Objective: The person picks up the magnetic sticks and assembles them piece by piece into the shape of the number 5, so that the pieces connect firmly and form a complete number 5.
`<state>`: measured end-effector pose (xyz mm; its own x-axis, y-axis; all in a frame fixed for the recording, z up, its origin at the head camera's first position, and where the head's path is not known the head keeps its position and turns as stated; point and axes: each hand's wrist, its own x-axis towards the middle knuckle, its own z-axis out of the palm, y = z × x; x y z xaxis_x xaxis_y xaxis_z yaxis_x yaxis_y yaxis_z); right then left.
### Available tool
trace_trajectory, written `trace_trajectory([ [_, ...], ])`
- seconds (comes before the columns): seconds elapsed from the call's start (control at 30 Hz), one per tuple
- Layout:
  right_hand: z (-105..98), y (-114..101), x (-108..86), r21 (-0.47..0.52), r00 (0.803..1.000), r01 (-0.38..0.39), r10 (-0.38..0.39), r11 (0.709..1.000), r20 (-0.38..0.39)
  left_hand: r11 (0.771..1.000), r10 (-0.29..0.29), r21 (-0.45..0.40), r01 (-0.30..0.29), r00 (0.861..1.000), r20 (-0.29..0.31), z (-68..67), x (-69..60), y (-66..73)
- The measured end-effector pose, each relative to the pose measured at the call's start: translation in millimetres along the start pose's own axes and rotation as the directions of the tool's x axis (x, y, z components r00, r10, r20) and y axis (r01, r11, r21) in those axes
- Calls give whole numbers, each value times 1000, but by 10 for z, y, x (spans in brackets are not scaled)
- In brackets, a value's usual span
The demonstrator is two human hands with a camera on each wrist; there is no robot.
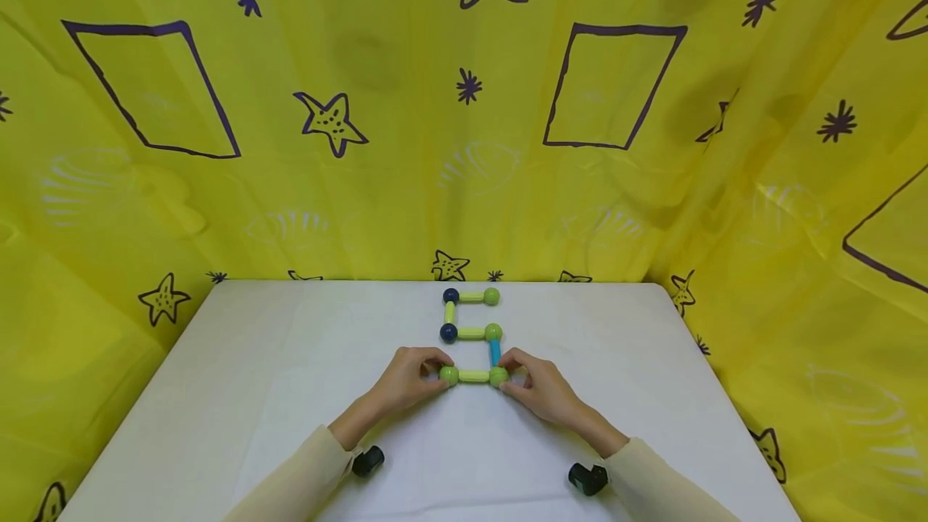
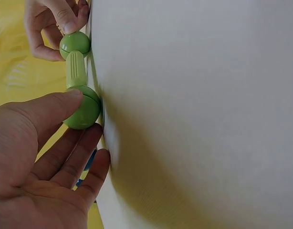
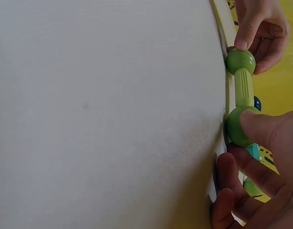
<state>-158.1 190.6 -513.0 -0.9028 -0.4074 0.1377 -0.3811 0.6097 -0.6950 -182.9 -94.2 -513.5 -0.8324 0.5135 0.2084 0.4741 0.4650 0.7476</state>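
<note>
On the white table lies a figure of balls and short rods, shaped like an S or a 5. Its near row is a light green rod (image 1: 474, 376) with a green ball at each end. My left hand (image 1: 410, 381) pinches the near left green ball (image 1: 449, 376) between thumb and fingers. The near right green ball (image 1: 498, 377) is pinched by my right hand (image 1: 541, 387). A blue rod (image 1: 495, 352) runs from that ball back to another green ball (image 1: 493, 332). In the left wrist view, the light green rod (image 2: 76, 67) touches both balls.
Farther back, two dark blue balls, the nearer one (image 1: 449, 333) and the farther one (image 1: 451, 296), are joined by light green rods. One more green ball (image 1: 491, 296) ends the far row. A yellow patterned curtain (image 1: 406, 208) surrounds the white table (image 1: 304, 329) at the back and sides.
</note>
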Motion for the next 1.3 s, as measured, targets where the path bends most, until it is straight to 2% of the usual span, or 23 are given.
trace_trajectory([
  [0.33,-9,23,120,-35,1000,-29,29,999,-11,1000,-6,6,6,1000,-17,-20,109,-62],
  [0.5,-13,38,146,-30,1000,-15,14,999,-13,1000,-20,9,20,1000,-13,-24,127,-62],
  [0.77,-30,47,205,-27,1000,1,-2,1000,-24,1000,-12,18,12,1000,-28,-37,172,-54],
  [0.9,-72,51,229,-7,1000,5,-5,1000,10,1000,-9,22,10,1000,-18,-57,198,-69],
  [1.07,-163,70,234,36,994,-2,-2,999,112,1000,-14,3,14,1000,10,-118,190,-89],
  [1.2,-258,86,237,69,983,-75,62,995,175,1000,0,12,0,1000,8,-220,171,-113],
  [1.3,-355,92,237,78,978,-124,109,989,181,999,2,39,-2,1000,11,-329,169,-123],
])
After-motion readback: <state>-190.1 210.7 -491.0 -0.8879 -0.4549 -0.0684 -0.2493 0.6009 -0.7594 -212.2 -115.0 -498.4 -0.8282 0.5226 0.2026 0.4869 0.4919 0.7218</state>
